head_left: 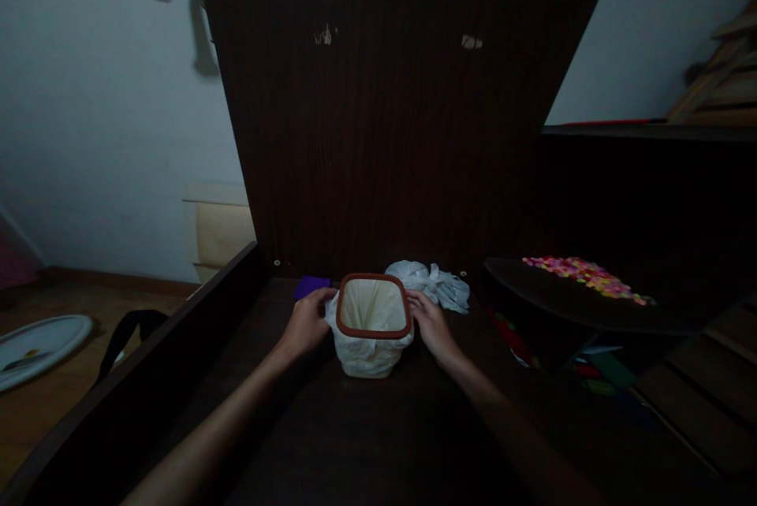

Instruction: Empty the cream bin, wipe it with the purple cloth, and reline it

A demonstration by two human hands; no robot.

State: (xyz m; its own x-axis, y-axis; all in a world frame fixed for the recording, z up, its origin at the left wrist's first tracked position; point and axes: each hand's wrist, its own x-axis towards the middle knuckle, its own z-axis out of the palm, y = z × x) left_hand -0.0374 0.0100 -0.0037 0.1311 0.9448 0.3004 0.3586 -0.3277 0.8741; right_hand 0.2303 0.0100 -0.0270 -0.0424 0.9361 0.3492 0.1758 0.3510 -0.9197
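Observation:
A small trash bin point(367, 364) stands upright on the dark wooden surface, lined with a white plastic bag that folds down over its outside. A brown square ring point(374, 335) sits around its mouth, and the inside shows only the pale liner. My left hand point(308, 322) grips the bin's left side by the bag, its thumb near the ring. On the opposite side, my right hand point(433, 325) holds the bin just below the ring, with some fingertips hidden. Behind the bin lies a knotted white plastic bag point(434, 283).
A purple item point(310, 286) lies behind my left hand. A tall dark panel point(378, 135) rises at the back, and a low raised edge point(195, 325) runs along the left. At right, a dark shelf point(561, 305) carries a string of colourful small pieces point(591, 277).

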